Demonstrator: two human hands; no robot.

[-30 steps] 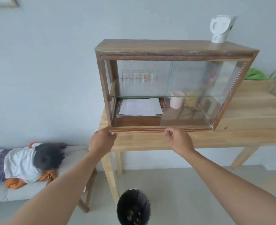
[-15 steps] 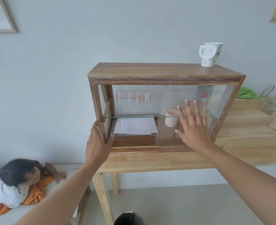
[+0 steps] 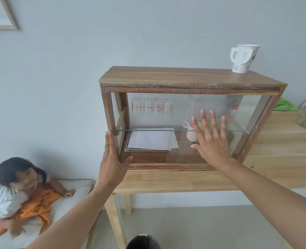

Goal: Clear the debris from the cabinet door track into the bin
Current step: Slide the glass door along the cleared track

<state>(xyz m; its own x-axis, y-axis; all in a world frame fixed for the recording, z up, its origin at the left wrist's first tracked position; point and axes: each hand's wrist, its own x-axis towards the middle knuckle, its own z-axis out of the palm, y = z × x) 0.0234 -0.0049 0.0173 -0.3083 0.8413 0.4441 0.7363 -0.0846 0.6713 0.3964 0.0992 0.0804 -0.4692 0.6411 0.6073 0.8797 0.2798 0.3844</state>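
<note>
A wooden cabinet (image 3: pixel 184 76) with sliding glass doors stands on a light wood table (image 3: pixel 193 182). Its door track (image 3: pixel 166 167) runs along the bottom front edge, with a small pale speck near its left end. My left hand (image 3: pixel 112 162) rests flat against the cabinet's left front post, thumb across the lower corner. My right hand (image 3: pixel 211 139) lies flat, fingers spread, on the glass door (image 3: pixel 247 123) covering the right half. The rim of a black bin (image 3: pixel 143 242) shows on the floor at the bottom edge.
Inside are several glasses (image 3: pixel 152 106), a stack of paper (image 3: pixel 153 139) and a pink mug (image 3: pixel 191 133). A white paper cup (image 3: pixel 244 58) stands on the cabinet top. Wooden steps (image 3: pixel 283 141) and bags lie to the right. A child (image 3: pixel 17 186) sits on a cushion at left.
Both hands left the bottom track: the left went to the cabinet's left post, the right pressed flat on the glass door. The view tilted up, so the bin dropped nearly out of frame.
</note>
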